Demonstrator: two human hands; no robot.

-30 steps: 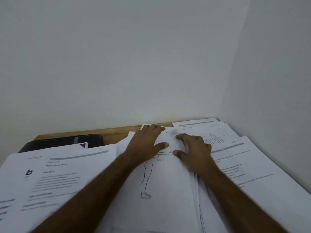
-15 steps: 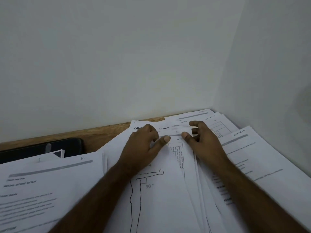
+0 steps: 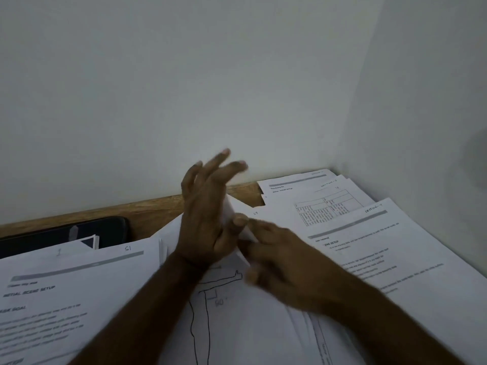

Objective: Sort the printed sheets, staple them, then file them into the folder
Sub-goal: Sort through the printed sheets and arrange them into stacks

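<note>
The main risk here is a sheet slipping out of order or creasing: the left hand (image 3: pixel 208 222) stands raised on edge with its fingers splayed and loose, and only its thumb seems to pin the lifted top sheet (image 3: pixel 232 214) against the palm, a light hold that a quick pull could break. The right hand (image 3: pixel 276 262) is blurred with motion just beside the left thumb, fingers bent toward the sheet's edge; whether it actually grips the paper cannot be told. A careless tug from it could drag along the pages beneath or fan the centre stack (image 3: pixel 250 325) sideways, mixing it with the neighbouring piles. That stack lies directly under both wrists, its long axis running away from the person toward the wall, its far end under the hands, with a line drawing of a figure showing on the page below. Another pile marked S1 (image 3: pixel 79 280) lies left of the left forearm, further printed piles (image 3: pixel 369 246) lie right of the right hand, and a dark folder (image 3: pixel 66 233) rests beyond the left pile.
</note>
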